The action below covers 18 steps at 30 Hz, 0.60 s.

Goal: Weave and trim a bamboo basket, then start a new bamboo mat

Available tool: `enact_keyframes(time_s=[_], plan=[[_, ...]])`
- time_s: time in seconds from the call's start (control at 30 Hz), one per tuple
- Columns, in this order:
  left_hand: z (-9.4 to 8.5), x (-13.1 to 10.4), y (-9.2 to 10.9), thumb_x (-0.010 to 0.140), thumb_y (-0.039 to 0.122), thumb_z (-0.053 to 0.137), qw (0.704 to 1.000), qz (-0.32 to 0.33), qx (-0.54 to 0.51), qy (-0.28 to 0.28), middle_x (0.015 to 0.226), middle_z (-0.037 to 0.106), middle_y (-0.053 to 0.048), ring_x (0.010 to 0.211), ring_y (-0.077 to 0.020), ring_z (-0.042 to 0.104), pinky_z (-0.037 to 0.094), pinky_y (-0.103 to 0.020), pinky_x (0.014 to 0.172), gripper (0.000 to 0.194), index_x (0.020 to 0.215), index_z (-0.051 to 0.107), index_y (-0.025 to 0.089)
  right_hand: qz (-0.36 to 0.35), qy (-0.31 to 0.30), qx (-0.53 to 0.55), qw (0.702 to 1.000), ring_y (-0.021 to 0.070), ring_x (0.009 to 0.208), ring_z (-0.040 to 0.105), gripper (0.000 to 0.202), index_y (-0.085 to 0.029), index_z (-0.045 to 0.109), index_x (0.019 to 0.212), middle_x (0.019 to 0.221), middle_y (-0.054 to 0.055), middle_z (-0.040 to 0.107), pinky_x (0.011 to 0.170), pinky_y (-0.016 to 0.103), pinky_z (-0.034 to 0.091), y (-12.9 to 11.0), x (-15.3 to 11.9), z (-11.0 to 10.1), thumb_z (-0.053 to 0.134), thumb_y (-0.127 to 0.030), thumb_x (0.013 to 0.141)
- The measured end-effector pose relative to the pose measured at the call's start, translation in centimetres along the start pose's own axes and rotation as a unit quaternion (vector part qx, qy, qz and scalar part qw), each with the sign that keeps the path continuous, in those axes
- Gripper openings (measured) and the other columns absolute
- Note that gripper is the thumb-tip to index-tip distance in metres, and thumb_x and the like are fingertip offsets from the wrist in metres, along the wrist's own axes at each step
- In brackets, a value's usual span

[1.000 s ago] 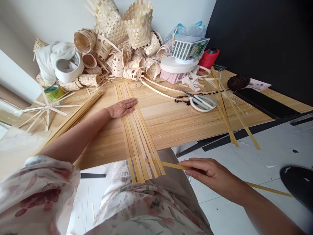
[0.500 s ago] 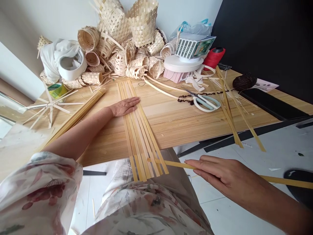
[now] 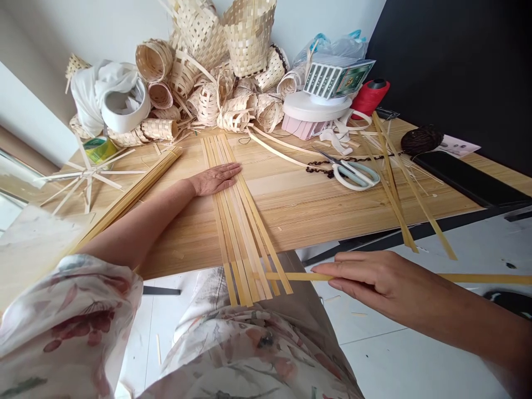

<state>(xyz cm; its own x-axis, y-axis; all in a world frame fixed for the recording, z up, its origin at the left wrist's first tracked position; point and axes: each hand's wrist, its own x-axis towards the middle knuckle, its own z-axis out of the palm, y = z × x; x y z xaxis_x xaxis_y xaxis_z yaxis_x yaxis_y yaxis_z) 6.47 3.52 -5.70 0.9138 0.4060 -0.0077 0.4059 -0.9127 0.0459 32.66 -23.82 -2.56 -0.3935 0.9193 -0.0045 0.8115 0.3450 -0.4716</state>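
Several flat bamboo strips (image 3: pixel 239 244) lie side by side on the table, their near ends jutting over its front edge above my lap. My left hand (image 3: pixel 216 178) rests flat across them, fingers stretched out, pressing them to the wood. In my right hand (image 3: pixel 369 274) a single bamboo strip (image 3: pixel 301 276) is pinched between thumb and fingers. That strip runs crosswise; its left tip reaches among the overhanging strips near their right side, and its other end extends past my wrist to the right. Exactly which strips the tip passes over or under is hard to tell.
Woven baskets (image 3: pixel 249 41) are heaped at the back. A bundle of strips (image 3: pixel 137 191) and a star of crossed strips (image 3: pixel 88 173) lie left. Scissors (image 3: pixel 355 174), loose strips (image 3: pixel 393 194), red thread spool (image 3: pixel 369 100), dark yarn (image 3: pixel 421 139) and a black phone (image 3: pixel 469 177) are right.
My right hand has risen slightly, and the strip in it now lies more level. Its tip still sits among the right-hand strips. My left hand stays pressed in place; the view has shifted a little.
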Motion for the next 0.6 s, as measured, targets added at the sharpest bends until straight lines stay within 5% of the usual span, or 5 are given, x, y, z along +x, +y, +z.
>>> enact_keyframes(time_s=[0.1,0.3,0.6], plan=[[-0.1,0.0,0.1,0.091,0.038,0.016,1.0,-0.004,-0.002,-0.006,0.144,0.021,-0.012,0.133,-0.0167,0.016,0.014,-0.029,0.109,0.056,0.135,0.025,0.004,0.017,-0.075,0.048,0.996,0.0193,0.078,0.061,0.029,-0.026,0.064,0.099,0.087,0.004,0.066,0.063,0.029,0.048,0.1,-0.2,0.8,0.037,-0.029,0.088],[-0.2,0.0,0.3,0.091,0.039,0.016,1.0,-0.007,-0.002,-0.016,0.144,0.021,-0.012,0.133,-0.0169,0.014,0.012,-0.029,0.109,0.057,0.136,0.024,0.004,0.08,-0.071,0.158,0.982,0.0195,0.079,0.061,0.029,-0.024,0.065,0.1,0.087,0.004,0.067,0.065,0.03,0.049,0.7,-0.6,2.9,0.044,-0.036,0.086],[-0.3,0.0,0.2,0.091,0.041,0.014,1.0,-0.007,-0.001,-0.018,0.144,0.021,-0.011,0.133,-0.0162,0.014,0.011,-0.027,0.109,0.058,0.136,0.024,0.005,0.051,-0.043,0.179,0.981,0.0201,0.082,0.063,0.029,-0.023,0.066,0.1,0.09,0.004,0.068,0.068,0.032,0.051,0.8,0.2,4.4,0.046,-0.037,0.084]])
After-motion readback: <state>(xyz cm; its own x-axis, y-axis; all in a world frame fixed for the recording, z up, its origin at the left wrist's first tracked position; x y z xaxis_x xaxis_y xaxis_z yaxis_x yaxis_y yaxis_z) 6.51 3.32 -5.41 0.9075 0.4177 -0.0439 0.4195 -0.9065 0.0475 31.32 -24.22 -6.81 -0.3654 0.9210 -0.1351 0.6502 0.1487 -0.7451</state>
